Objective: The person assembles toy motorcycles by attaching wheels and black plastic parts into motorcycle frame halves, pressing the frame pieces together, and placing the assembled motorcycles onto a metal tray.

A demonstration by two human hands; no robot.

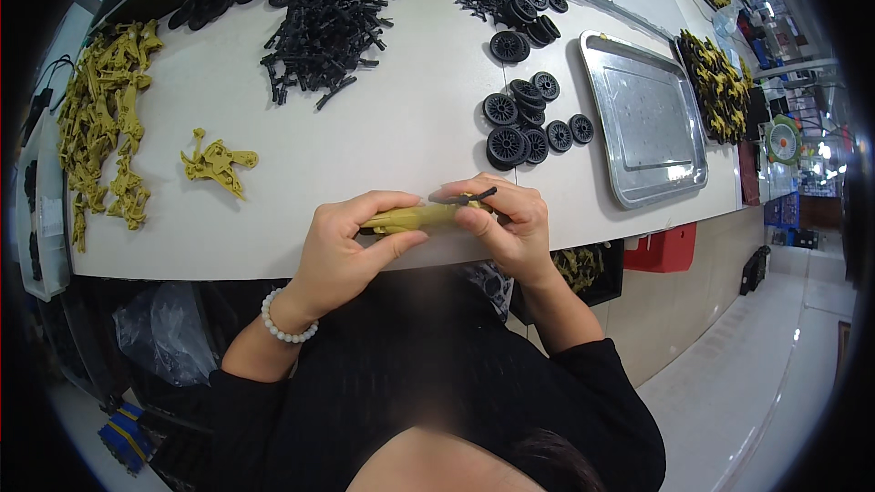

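Above the table's near edge, both hands hold one long yellow plastic toy body (410, 219). My left hand (344, 241), with a white bead bracelet (288, 317) at the wrist, pinches its left end between thumb and fingers. Around the right end are the closed fingers and thumb of my right hand (510, 228). A thin black plastic part (478, 195) sticks out at that end, under my right fingers; whether it is fixed to the body I cannot tell. Beyond my left hand lies a single yellow plastic piece (219, 162).
Yellow parts (111, 109) are heaped at the left. Toward the back lie a pile of black parts (333, 32) and several black spoked wheels (507, 144). A metal tray (645, 118) rests at the right, beyond it more yellow-and-black pieces (714, 87). A red bin (663, 249) sits below the edge.
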